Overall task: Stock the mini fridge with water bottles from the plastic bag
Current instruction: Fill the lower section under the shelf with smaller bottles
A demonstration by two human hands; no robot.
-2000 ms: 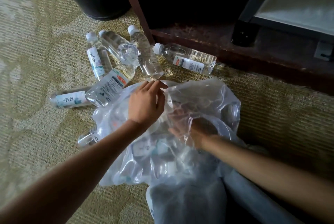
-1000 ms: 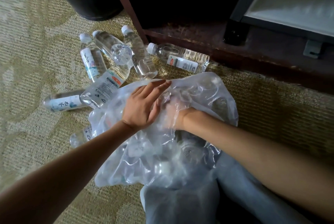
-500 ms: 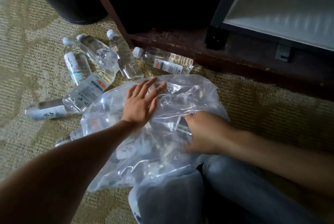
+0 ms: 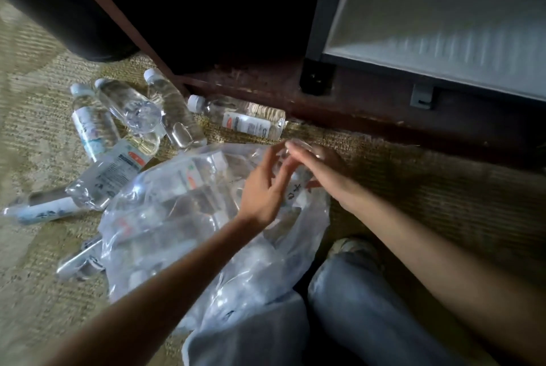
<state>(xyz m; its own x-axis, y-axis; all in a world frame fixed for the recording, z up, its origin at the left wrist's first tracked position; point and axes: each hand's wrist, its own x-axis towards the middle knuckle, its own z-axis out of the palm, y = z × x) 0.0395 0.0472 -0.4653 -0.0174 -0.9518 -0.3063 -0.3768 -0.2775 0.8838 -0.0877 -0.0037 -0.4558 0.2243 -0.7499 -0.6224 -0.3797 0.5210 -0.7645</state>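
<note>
Several water bottles (image 4: 242, 122) are lying loose on the patterned carpet (image 4: 413, 188), left of the mini fridge (image 4: 443, 41) standing on a dark wooden base (image 4: 369, 105). On my feed both hands are meeting at the mouth of the clear plastic bag (image 4: 177, 203), which is holding more bottles. Between them a labelled bottle (image 4: 295, 196) is showing. The right hand (image 4: 325, 170) is laying straight, closed fingers on it. The left hand (image 4: 260, 188) is bending spread fingers beside it, and blur is stopping me telling whether it is gripping.
</note>
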